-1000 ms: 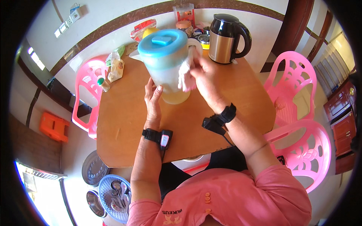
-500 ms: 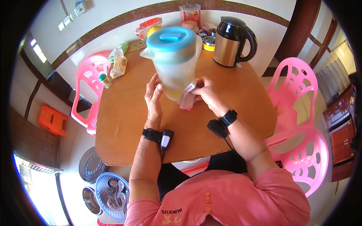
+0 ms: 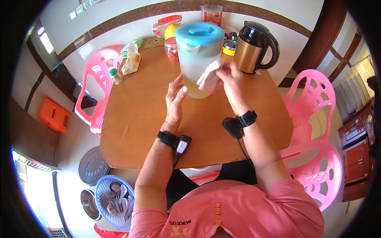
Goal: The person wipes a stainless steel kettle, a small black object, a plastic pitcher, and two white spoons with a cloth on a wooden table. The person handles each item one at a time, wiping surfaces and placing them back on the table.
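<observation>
A translucent pitcher (image 3: 192,65) with a blue lid (image 3: 200,32) stands upright on the wooden table, pale yellow at its bottom. Its spout faces me. My right hand (image 3: 233,83) pinches a white and pink cloth (image 3: 209,77) held against the pitcher's right front side. At the lower left of the pitcher, my left hand (image 3: 176,101) is open, thumb apart from the stretched fingers. Whether those fingertips touch the wall I cannot tell. The pitcher's handle is out of sight.
Behind the pitcher are a red-lidded jar (image 3: 172,49), a yellow object (image 3: 171,31) and small tins (image 3: 229,47). A black and gold kettle (image 3: 254,49) stands right. A green-capped shaker (image 3: 116,76) and tissue pack (image 3: 131,62) lie left. Pink chairs (image 3: 311,93) flank the table (image 3: 139,139).
The pitcher has turned: its spout pointed left and now faces me. My right hand and the cloth have moved up its side. The whole view has shifted slightly.
</observation>
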The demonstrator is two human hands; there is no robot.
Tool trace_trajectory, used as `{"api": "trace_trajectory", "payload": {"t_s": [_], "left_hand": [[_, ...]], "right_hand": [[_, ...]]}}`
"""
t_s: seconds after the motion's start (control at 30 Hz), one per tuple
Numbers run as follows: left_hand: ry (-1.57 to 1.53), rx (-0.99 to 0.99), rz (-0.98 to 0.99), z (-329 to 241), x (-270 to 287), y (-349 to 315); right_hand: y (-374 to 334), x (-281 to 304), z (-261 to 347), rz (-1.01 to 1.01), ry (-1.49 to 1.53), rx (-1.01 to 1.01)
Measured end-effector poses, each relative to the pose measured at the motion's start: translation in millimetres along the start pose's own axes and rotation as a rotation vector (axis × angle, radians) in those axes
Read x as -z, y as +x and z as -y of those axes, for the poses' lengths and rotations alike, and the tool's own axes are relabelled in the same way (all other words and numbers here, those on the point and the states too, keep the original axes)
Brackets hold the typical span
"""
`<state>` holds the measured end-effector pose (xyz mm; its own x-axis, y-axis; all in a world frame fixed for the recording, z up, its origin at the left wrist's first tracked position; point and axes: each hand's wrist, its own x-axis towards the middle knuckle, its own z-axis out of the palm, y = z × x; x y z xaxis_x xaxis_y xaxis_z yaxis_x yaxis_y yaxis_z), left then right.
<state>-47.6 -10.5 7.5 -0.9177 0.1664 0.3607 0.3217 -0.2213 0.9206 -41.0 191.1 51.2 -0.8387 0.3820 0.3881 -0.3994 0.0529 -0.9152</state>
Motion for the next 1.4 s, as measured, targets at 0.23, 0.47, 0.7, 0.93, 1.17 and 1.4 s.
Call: {"api": "trace_trajectory", "payload": {"t_s": [0.23,0.47,0.7,0.93,1.17,1.4], "left_hand": [[0.089,0.034,-0.031,6.1,-3.6,0.3],[0.034,0.088,-0.010,13.4,2.6,7.8],[0.008,0.127,0.088,20.2,8.4,10.6],[-0.018,0.126,0.081,23.4,7.9,11.5],[-0.009,0.154,0.067,16.3,6.7,8.6],[-0.039,0.152,0.087,13.4,5.2,6.0]], "right_hand": [[-4.9,13.3,-28.7,0.020,0.054,-0.206],[45.5,-0.9,8.9,-0.064,0.194,0.387],[33.3,9.3,-30.3,0.090,0.113,-0.293],[25.8,17.6,-56.0,0.173,0.058,-0.395],[12.8,-7.3,-27.9,-0.030,0.255,0.109],[19.6,-11.4,-36.6,-0.102,0.060,0.344]]}}
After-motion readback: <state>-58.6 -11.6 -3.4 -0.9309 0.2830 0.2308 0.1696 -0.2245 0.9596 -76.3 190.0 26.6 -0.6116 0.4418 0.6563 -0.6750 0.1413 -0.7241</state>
